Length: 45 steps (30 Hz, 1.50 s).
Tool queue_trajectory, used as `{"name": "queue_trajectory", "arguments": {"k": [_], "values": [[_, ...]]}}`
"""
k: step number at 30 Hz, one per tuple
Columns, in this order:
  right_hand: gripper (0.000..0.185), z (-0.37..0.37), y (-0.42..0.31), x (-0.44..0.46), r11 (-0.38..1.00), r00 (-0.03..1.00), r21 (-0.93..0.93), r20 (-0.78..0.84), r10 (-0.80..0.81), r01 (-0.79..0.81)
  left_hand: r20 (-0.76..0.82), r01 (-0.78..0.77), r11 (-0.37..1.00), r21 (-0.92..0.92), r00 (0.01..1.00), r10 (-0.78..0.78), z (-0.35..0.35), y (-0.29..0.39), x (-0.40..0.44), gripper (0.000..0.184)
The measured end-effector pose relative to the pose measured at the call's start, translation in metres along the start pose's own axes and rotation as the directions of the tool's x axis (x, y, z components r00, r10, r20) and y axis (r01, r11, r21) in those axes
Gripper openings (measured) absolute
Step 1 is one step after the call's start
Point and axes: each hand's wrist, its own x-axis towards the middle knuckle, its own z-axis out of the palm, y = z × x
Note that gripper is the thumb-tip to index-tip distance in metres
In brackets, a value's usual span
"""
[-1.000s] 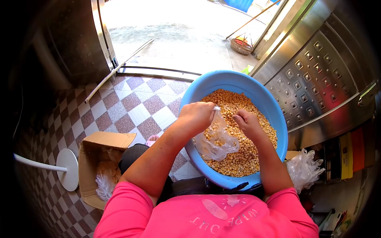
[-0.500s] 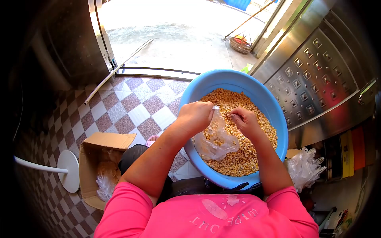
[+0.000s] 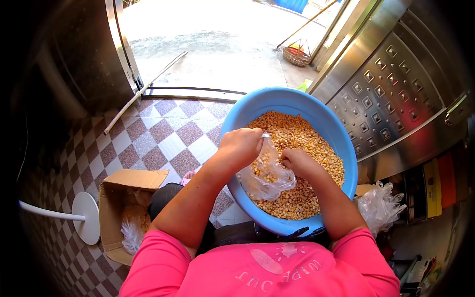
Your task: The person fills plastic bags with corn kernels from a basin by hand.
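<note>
Over a round blue plastic basin [image 3: 239, 110] of yellow kernels [image 3: 314, 137], left hand [image 3: 242, 147] pinches a clear kernel-holding plastic bag [image 3: 268, 183]; right hand [image 3: 299, 163] curls, hold unclear.

The back of the left hand [image 3: 241, 147] hides most of its fingers; the right hand [image 3: 300, 163] hides its fingertips, so their grip is unclear. The left forearm [image 3: 198, 203] covers part of the pink shoe [image 3: 188, 177]. The far blue object [image 3: 293, 4] is cut off; the contents of the far basket [image 3: 297, 57] are too small to tell.
</note>
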Motion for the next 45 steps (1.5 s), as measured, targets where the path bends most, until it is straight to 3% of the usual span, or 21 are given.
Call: {"name": "queue_trajectory", "arguments": {"k": [3, 5, 6, 9, 10, 12, 14, 17, 21, 26, 28, 30, 31, 33, 36, 40, 42, 43, 45], "values": [[0.013, 0.002, 0.008, 0.0, 0.999, 0.998, 0.018, -0.037, -0.05, 0.051, 0.005, 0.003, 1.0, -0.001, 1.0, -0.003, -0.002, 0.001, 0.0, 0.025], [0.011, -0.005, 0.003, -0.002, 0.991, 0.978, 0.111, -0.203, -0.045, 0.069, 0.011, 0.009, 1.0, -0.001, 1.0, -0.009, -0.002, 0.001, -0.001, 0.025], [0.011, -0.009, 0.0, -0.004, 0.992, 0.978, 0.107, -0.203, -0.048, 0.071, 0.02, 0.016, 1.0, 0.001, 1.0, -0.016, -0.002, 0.001, 0.0, 0.025], [0.006, -0.029, -0.029, -0.014, 0.964, 0.884, 0.137, -0.443, -0.146, 0.228, 0.024, 0.021, 1.0, 0.0, 1.0, -0.021, -0.003, 0.002, 0.0, 0.026], [0.006, -0.032, -0.041, -0.018, 0.964, 0.884, 0.135, -0.442, -0.15, 0.231, 0.025, 0.018, 1.0, 0.0, 1.0, -0.018, -0.003, 0.002, -0.001, 0.026], [0.007, -0.035, -0.06, -0.024, 0.902, 0.758, 0.083, -0.578, -0.304, 0.425, 0.018, 0.018, 1.0, -0.002, 1.0, -0.018, -0.001, 0.001, 0.0, 0.025], [0.01, -0.03, -0.072, -0.026, 0.872, 0.717, 0.026, -0.581, -0.385, 0.489, 0.016, 0.015, 1.0, -0.003, 1.0, -0.015, -0.001, 0.001, 0.0, 0.025], [0.017, -0.025, -0.095, -0.034, 0.862, 0.775, 0.037, -0.459, -0.434, 0.505, 0.03, 0.029, 1.0, 0.0, 0.999, -0.029, -0.002, 0.002, 0.0, 0.025], [0.014, -0.022, -0.076, -0.025, 0.853, 0.769, -0.011, -0.427, -0.476, 0.522, 0.015, 0.018, 1.0, -0.003, 1.0, -0.018, 0.0, 0.0, 0.001, 0.024], [0.012, -0.025, -0.036, -0.014, 0.974, 0.884, 0.003, -0.422, -0.203, 0.225, 0.012, 0.01, 1.0, -0.009, 1.0, -0.01, -0.001, 0.001, 0.0, 0.025], [0.014, -0.017, -0.02, -0.014, 0.984, 0.906, 0.007, -0.391, -0.163, 0.18, -0.002, 0.008, 1.0, -0.007, 1.0, -0.008, 0.0, 0.001, 0.0, 0.025], [0.016, -0.004, -0.002, -0.01, 0.994, 0.976, -0.058, -0.194, -0.098, 0.089, -0.003, 0.006, 1.0, -0.004, 1.0, -0.006, 0.0, 0.001, 0.0, 0.025], [0.016, -0.005, -0.005, -0.009, 0.994, 0.976, -0.057, -0.193, -0.098, 0.089, -0.005, 0.007, 1.0, -0.003, 1.0, -0.007, 0.0, 0.0, 0.0, 0.025], [0.018, -0.01, -0.011, -0.007, 0.996, 0.997, -0.064, 0.049, -0.063, 0.067, -0.007, 0.004, 1.0, -0.005, 1.0, -0.004, 0.001, 0.0, 0.0, 0.024], [0.017, -0.014, -0.016, -0.009, 1.0, 0.993, -0.001, 0.113, 0.029, -0.029, -0.001, 0.007, 1.0, -0.003, 1.0, -0.007, 0.0, 0.001, 0.0, 0.024], [0.012, -0.009, 0.007, -0.006, 1.0, 0.999, 0.0, 0.041, -0.003, 0.003, -0.002, 0.013, 1.0, -0.002, 1.0, -0.013, 0.0, 0.0, 0.001, 0.024], [0.008, -0.014, 0.009, -0.007, 0.982, 0.941, 0.014, -0.291, -0.174, 0.186, -0.001, 0.012, 1.0, -0.004, 1.0, -0.012, 0.0, 0.0, 0.0, 0.024], [0.008, -0.018, 0.003, -0.009, 0.982, 0.941, 0.012, -0.29, -0.176, 0.188, 0.0, 0.009, 1.0, -0.005, 1.0, -0.009, 0.0, 0.0, 0.0, 0.024], [0.008, -0.033, -0.02, -0.017, 0.94, 0.903, 0.212, -0.395, -0.169, 0.269, 0.001, 0.01, 1.0, -0.003, 1.0, -0.01, 0.001, 0.0, 0.001, 0.024]]}}
